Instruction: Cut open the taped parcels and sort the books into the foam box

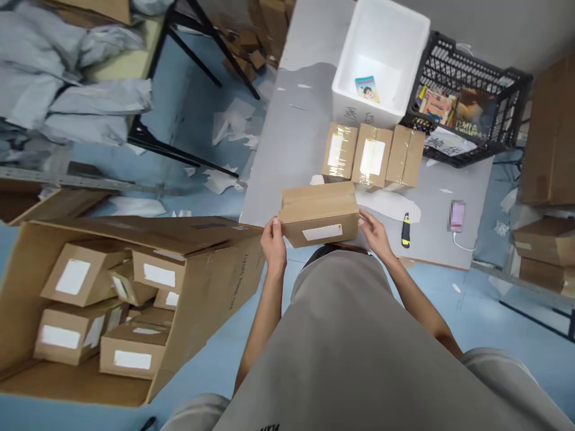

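A brown cardboard box (318,209) with a white label on its near side sits at the table's front edge, close to my body. My left hand (274,242) grips its left end, thumb up near the top corner. At the opposite end my right hand (375,233) holds the right side with its fingers against the cardboard. The undersides of both hands' grips are partly hidden. Just beyond stand three taped boxes (371,157) in a row. A black and yellow box cutter (406,231) lies to the right of my right hand.
A white foam bin (348,111) holding a small booklet and a black crate (503,96) with colourful packages stand at the back. A phone (457,216) with a cable lies on the right. At left, a large open carton (224,281) contains several labelled boxes. Grey parcels (99,105) are piled upper left.
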The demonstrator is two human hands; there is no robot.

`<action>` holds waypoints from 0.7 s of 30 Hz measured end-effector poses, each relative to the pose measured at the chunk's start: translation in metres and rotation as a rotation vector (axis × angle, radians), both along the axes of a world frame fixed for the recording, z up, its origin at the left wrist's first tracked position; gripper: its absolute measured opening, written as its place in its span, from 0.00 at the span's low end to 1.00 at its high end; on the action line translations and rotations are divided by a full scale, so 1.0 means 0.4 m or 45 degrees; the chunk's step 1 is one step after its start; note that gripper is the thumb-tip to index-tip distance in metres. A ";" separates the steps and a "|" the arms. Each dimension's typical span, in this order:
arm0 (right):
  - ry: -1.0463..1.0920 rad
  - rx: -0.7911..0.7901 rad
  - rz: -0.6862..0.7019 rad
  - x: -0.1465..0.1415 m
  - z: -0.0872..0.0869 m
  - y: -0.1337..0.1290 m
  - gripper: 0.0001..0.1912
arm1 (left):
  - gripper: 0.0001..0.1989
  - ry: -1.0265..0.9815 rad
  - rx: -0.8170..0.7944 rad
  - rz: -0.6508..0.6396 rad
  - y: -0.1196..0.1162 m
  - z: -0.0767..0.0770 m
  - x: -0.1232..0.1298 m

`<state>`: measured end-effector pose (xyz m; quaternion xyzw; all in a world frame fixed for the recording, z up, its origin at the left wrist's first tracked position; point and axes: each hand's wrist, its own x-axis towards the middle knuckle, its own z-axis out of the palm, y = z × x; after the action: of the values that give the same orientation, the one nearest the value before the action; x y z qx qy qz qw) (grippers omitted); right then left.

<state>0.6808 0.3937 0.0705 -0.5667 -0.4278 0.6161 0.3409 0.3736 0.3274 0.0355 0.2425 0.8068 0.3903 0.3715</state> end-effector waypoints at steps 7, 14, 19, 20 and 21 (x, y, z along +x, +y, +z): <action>-0.197 -0.054 -0.171 0.077 -0.039 -0.019 0.44 | 0.23 -0.038 -0.047 -0.205 0.108 0.017 0.069; -0.180 -0.058 -0.185 0.094 -0.058 -0.111 0.45 | 0.24 0.075 -0.054 -0.259 0.097 0.060 0.064; -0.194 -0.078 -0.236 0.138 -0.071 -0.090 0.44 | 0.24 0.053 -0.044 -0.389 0.141 0.046 0.097; -0.194 -0.054 -0.233 0.138 -0.079 -0.064 0.43 | 0.24 0.063 -0.022 -0.400 0.159 0.041 0.099; -0.192 -0.026 -0.226 0.133 -0.089 -0.034 0.43 | 0.24 0.083 0.005 -0.392 0.178 0.036 0.098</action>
<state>0.7341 0.3800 0.0348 -0.6508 -0.3939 0.5434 0.3550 0.4128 0.3985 0.0500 0.3766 0.7709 0.3223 0.4000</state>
